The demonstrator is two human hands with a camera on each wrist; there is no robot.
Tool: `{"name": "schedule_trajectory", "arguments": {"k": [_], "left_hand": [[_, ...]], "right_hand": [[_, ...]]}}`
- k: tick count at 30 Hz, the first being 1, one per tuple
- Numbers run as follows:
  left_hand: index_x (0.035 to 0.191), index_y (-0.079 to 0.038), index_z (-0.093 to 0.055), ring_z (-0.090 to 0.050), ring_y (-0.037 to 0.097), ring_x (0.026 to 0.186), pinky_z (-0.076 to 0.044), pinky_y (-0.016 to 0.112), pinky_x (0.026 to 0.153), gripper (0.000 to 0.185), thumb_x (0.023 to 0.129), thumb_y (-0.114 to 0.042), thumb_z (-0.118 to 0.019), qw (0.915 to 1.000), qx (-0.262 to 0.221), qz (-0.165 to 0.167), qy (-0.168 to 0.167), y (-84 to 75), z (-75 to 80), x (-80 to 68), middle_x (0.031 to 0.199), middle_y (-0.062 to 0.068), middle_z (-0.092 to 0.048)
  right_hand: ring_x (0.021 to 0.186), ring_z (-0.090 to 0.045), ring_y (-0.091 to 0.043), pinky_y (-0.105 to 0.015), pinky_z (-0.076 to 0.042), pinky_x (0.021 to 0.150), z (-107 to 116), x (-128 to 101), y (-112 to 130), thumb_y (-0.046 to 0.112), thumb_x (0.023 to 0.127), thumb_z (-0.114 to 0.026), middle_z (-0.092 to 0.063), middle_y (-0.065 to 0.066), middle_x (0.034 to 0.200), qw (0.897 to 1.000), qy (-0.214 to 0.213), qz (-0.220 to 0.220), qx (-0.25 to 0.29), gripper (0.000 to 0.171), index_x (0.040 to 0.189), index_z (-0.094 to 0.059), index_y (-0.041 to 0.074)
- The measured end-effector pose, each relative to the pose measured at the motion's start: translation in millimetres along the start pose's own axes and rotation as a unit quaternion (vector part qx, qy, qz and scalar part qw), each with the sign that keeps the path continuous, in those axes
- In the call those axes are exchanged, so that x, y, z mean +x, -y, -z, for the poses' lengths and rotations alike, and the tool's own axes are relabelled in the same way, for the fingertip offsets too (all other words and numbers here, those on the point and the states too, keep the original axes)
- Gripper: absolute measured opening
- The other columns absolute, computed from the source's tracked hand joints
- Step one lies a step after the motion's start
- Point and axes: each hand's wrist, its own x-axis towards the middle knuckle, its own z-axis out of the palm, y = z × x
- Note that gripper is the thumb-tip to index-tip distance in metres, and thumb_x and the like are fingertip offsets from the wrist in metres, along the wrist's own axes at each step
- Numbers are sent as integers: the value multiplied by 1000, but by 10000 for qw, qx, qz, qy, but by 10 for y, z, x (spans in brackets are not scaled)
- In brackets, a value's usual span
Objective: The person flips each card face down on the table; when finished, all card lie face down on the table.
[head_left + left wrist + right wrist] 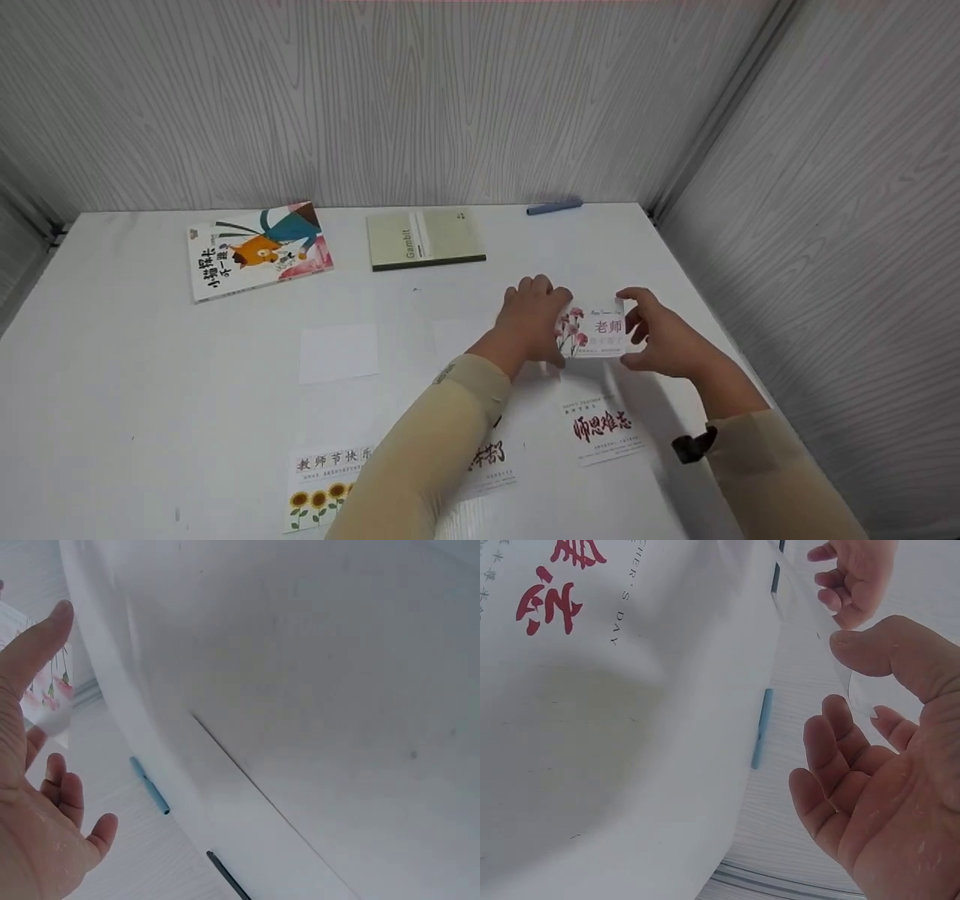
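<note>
In the head view a greeting card (600, 334) with pink flowers and red and grey lettering is held up between two hands. My left hand (531, 319) pinches its left edge between thumb and finger, while my right hand (664, 337) grips the right edge the same way. The left wrist view catches the flower print of the card beside the left thumb (45, 637), other fingers spread loosely. From the right wrist, the card appears nearly edge-on by the right thumb (877, 649). Below it lies a card with red brush lettering (604, 427).
A sunflower card (326, 487) and another red-lettered card (491, 472) lie in front, partly covered by the left sleeve. A blank white card (339, 352) is left of the hands. Along the back are a picture book (259, 251), a green notebook (427, 236) and a blue pen (555, 207).
</note>
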Motion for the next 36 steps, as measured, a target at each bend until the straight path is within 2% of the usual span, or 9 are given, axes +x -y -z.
{"name": "schedule_trajectory", "arguments": {"k": [9, 13, 19, 25, 28, 31, 33, 36], "left_hand": [[150, -22, -54, -43, 19, 115, -39, 39, 103, 99, 67, -54, -99, 9986, -347, -57, -400, -109, -45, -49, 129, 0, -51], [149, -24, -53, -42, 17, 110, -40, 37, 98, 97, 68, -57, -96, 9976, -383, -205, -546, -187, -58, -54, 123, -2, -50], [150, -26, -51, -42, 15, 107, -41, 35, 94, 97, 70, -64, -92, 9954, -448, -477, -695, -284, 5, -71, 122, -4, -49], [148, -25, -52, -46, 15, 115, -46, 36, 97, 97, 69, -64, -92, 9918, -806, -605, -788, -270, 78, -124, 133, -4, -52], [149, -23, -52, -48, 15, 119, -48, 37, 101, 98, 69, -61, -94, 9896, -1114, -554, -717, -231, 107, -167, 140, -5, -53], [153, -21, -50, -50, 15, 122, -48, 36, 104, 100, 70, -55, -96, 9824, -1723, -340, -633, -186, 145, -214, 144, -5, -55], [158, -23, -45, -52, 15, 127, -48, 37, 107, 104, 72, -50, -97, 9729, -2208, -221, -652, -162, 182, -235, 146, -5, -55], [163, -27, -40, -54, 17, 130, -50, 39, 105, 106, 75, -47, -97, 9566, -2807, -193, -760, -146, 251, -257, 147, -4, -54]], "right_hand": [[97, -60, -30, -46, -51, 84, 34, -24, 136, -2, 80, -83, -62, -13, 110, 9999, -14, 137, -48, 93, 157, -30, 4], [95, -61, -30, -45, -51, 85, 3, -10, 179, -2, 81, -83, -63, -12, 108, 9997, 12, 247, 8, 94, 157, -29, 3], [91, -60, -28, -38, -52, 80, -16, -1, 251, -2, 81, -83, -64, -12, 104, 9985, 68, 480, 251, 93, 157, -29, 2], [91, -60, -26, -38, -52, 81, -49, 9, 313, -1, 81, -85, -63, -10, 102, 9977, 67, 579, 348, 93, 157, -31, 4], [92, -60, -29, -40, -54, 83, -65, 10, 321, 2, 82, -87, -64, -10, 105, 9968, 80, 643, 460, 97, 161, -30, 7], [93, -60, -32, -35, -54, 81, -72, 9, 302, 5, 81, -91, -64, -12, 108, 9946, 89, 703, 763, 104, 163, -27, 10], [93, -60, -36, -32, -53, 80, -75, 7, 274, 5, 80, -93, -64, -14, 110, 9930, 66, 696, 952, 108, 164, -27, 10], [94, -60, -34, -31, -52, 81, -83, -2, 231, 7, 79, -95, -63, -14, 112, 9924, 43, 622, 1059, 108, 164, -28, 7]]}}
